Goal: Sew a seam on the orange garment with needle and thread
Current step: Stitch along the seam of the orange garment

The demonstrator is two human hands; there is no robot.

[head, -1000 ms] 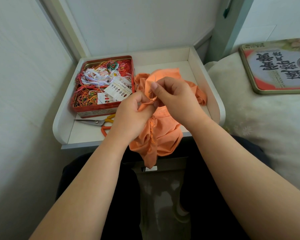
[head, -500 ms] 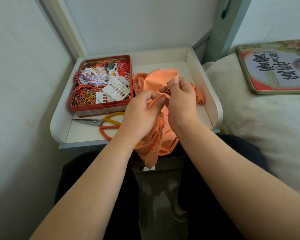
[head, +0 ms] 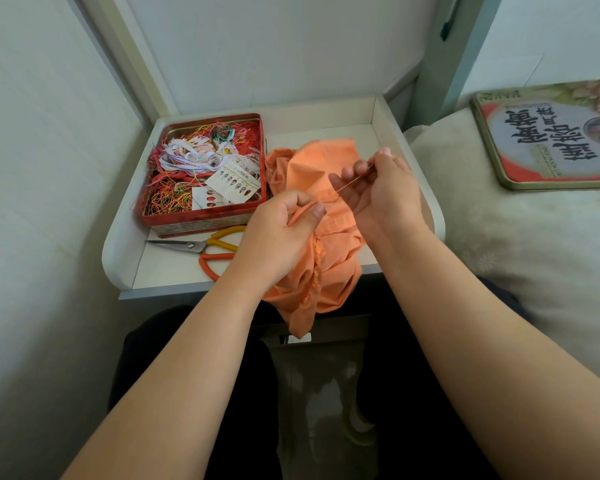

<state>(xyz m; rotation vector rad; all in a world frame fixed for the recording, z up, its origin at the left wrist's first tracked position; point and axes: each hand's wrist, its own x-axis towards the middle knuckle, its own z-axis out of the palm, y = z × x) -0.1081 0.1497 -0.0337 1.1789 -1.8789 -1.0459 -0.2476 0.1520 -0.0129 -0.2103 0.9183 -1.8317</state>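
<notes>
The orange garment (head: 326, 164) lies crumpled on a small white tray table (head: 426, 199) and hangs over its front edge. My left hand (head: 278, 233) pinches a folded edge of the cloth between thumb and fingers. My right hand (head: 381, 192) is raised to the right of it, palm turned up, and pinches the needle (head: 368, 169) at its fingertips. A thin orange thread (head: 349, 183) runs taut from the needle down to the cloth near my left thumb.
A red tin (head: 205, 216) of tangled coloured threads and needle cards sits at the table's left. Scissors (head: 208, 247) with orange and yellow handles lie in front of it. A tin lid (head: 548, 133) rests on the pale bedding (head: 534, 254) to the right. A wall stands close on the left.
My right hand has drawn away from the cloth, up and to the right, pulling the needle and thread out. My left hand keeps its hold on the folded edge.
</notes>
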